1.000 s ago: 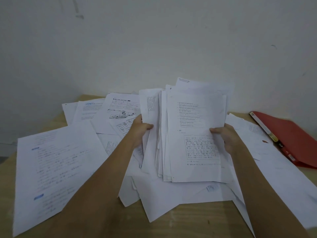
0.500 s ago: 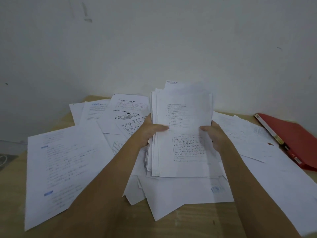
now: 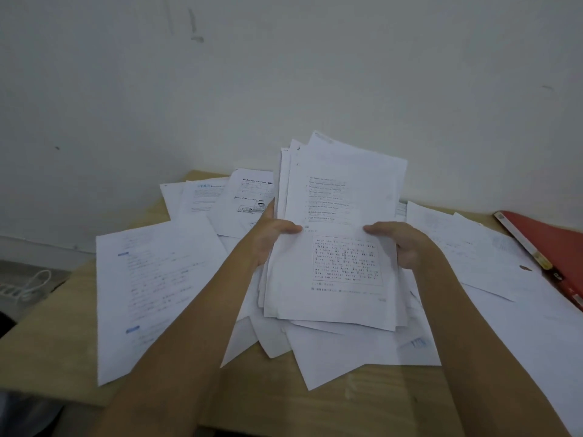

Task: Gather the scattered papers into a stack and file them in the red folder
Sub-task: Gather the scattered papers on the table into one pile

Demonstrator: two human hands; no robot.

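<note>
A: What do we see, biggest first?
B: The wooden table [image 3: 362, 402] fills the lower frame, loose papers [image 3: 151, 279] lie spread across it, and the red folder [image 3: 555, 244] lies at the right edge.
A: And centre frame?
B: We hold the stack [image 3: 340, 200] upright there; our left hand [image 3: 268, 241] and right hand [image 3: 407, 244] pinch its sides, thumbs on the front sheet

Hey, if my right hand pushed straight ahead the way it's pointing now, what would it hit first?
The paper stack it grips: the right hand points forward and inward, across the stack's right edge. Behind that, probably the wall, though depth is unclear.
</note>
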